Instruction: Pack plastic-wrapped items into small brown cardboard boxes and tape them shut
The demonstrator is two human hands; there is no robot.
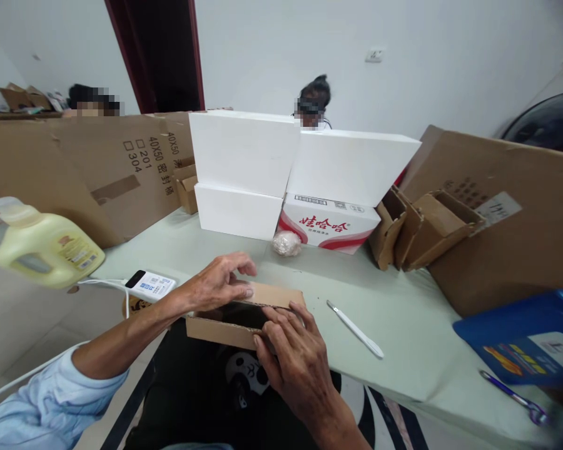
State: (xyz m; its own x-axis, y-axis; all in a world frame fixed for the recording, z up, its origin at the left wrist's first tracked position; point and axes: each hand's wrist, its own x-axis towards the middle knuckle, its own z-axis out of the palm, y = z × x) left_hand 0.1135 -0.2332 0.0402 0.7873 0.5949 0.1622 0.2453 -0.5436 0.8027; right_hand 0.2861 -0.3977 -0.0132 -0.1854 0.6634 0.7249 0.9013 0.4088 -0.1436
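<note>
A small brown cardboard box [220, 333] is at the table's near edge, its open side up and its inside dark. Wrapped over its right end is my right hand [295, 350], thumb on the near wall and fingers over the opening toward the far flap. My left hand [220, 284] hovers over the box's far left side. Its thumb rests at the flap, while the other fingers are spread and curved with nothing visible between them. To the right of the box lies a white-handled craft knife [356, 330].
White boxes [244, 153] and a red-and-white carton [328, 222] are stacked at the back, a clear tape ball [287, 243] before them. Left stand a yellow jug [51, 247] and a cabled white device [151, 284]. Right are cardboard pieces [441, 219], a blue jug [525, 344] and a purple tool [513, 395].
</note>
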